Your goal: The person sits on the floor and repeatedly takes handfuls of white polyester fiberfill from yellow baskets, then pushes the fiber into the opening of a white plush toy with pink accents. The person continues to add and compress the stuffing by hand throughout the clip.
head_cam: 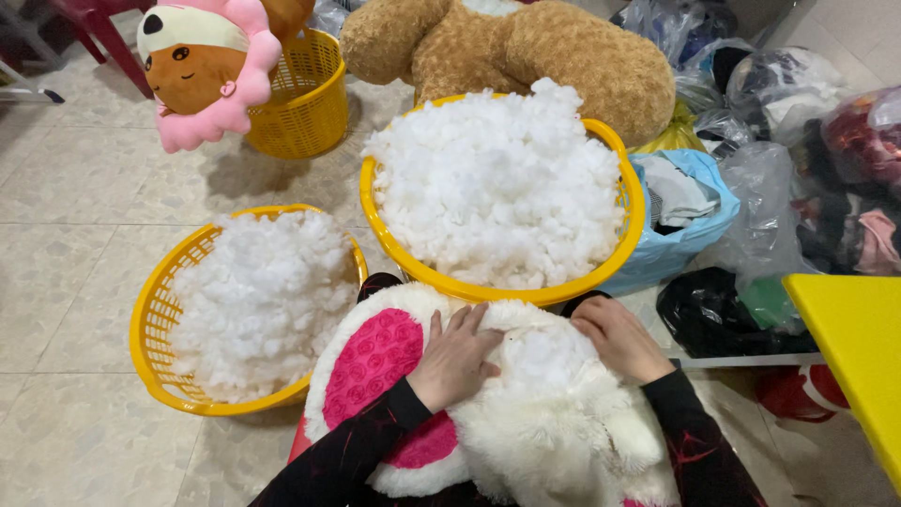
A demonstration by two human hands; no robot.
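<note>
**Both hands on white plush toy, stuffing showing in the opening**

Left hand (455, 357) lies flat on the white plush toy (554, 422), fingers spread and pressed into the fur at the edge of an opening; palm down, not clenched round anything. Right hand (619, 338) is curled over the far side of the same opening, fingers bent into the fur; whether it pinches fabric or only presses can't be told. Between the two hands a patch of white stuffing (540, 352) shows inside the toy. Toy rests on the person's lap, bottom centre of view. It has a pink ear panel (375, 361) with a rose pattern, just left of the left hand. Sleeves are black with red streaks.

Just beyond the toy, touching or nearly touching it, sits a large yellow basket (375, 221) heaped with white stuffing. A second yellow basket (150, 310), also full of stuffing, stands on the floor to the left, near the toy. Further back: an empty yellow basket (314, 103), a lion plush (202, 61) with pink mane, a big brown teddy bear (526, 47). To the right, a blue bag (676, 239) with cloth inside, clear plastic bags (798, 113) of cloth, a black bag (699, 314), and a yellow tabletop corner (859, 338). Floor (66, 207) is pale tile.
</note>
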